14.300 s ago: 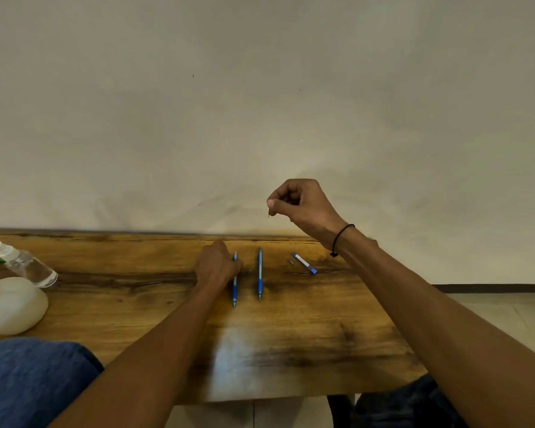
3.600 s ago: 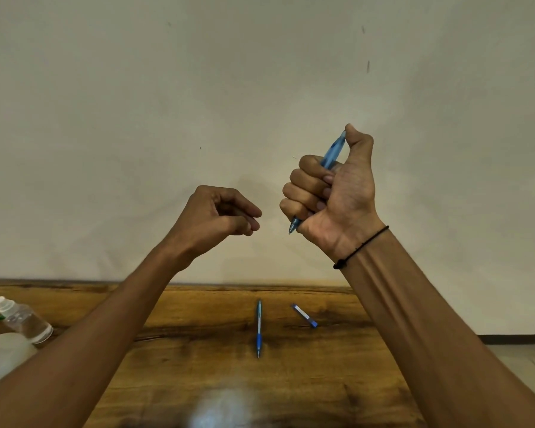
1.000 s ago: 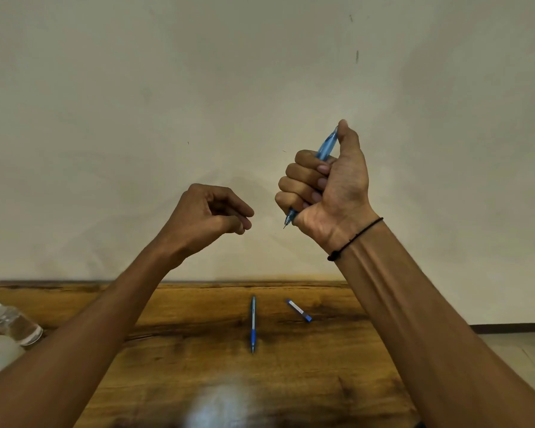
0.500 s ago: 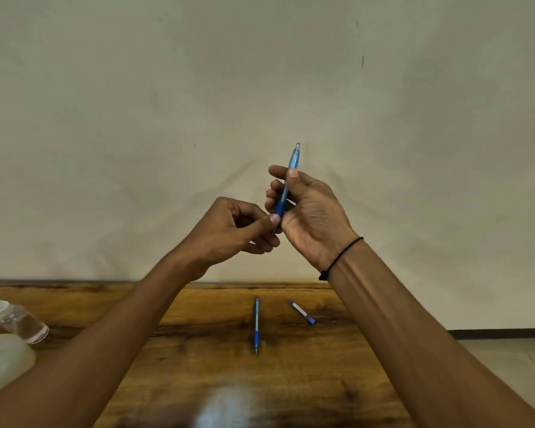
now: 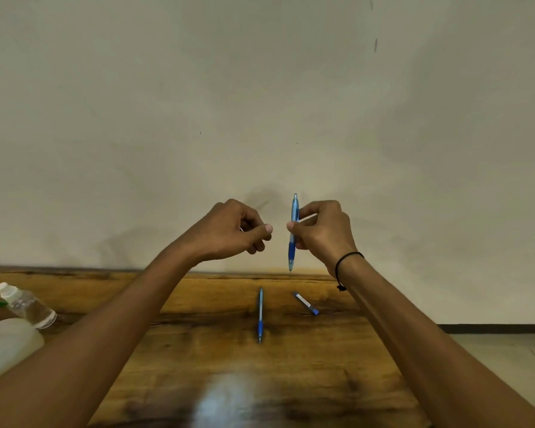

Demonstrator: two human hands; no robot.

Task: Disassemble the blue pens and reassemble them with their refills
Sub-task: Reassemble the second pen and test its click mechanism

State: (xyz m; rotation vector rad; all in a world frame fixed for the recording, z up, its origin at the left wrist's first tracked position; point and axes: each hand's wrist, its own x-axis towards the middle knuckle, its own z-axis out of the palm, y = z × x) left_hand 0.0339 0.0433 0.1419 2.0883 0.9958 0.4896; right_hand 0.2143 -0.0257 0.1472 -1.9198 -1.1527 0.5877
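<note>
Right hand (image 5: 323,231) grip pinching upright blue pen (image 5: 293,233) mid-barrel, tip down. Left hand (image 5: 233,231) at its 9 o'clock, fingers curled, apart from pen, holding nothing visible. Second pen (image 5: 260,316) on bench (image 5: 198,350) at 6 o'clock; small blue piece (image 5: 305,303) beside it.

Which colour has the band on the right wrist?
Black; the band shows best in the head view.

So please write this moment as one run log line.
right hand: holds blue pen upright | left hand: curled, apart | second pen: on table

I hold one blue pen (image 5: 293,233) upright in my right hand (image 5: 325,233) — a second pen (image 5: 260,316) lies on the wooden table (image 5: 198,350).
</note>
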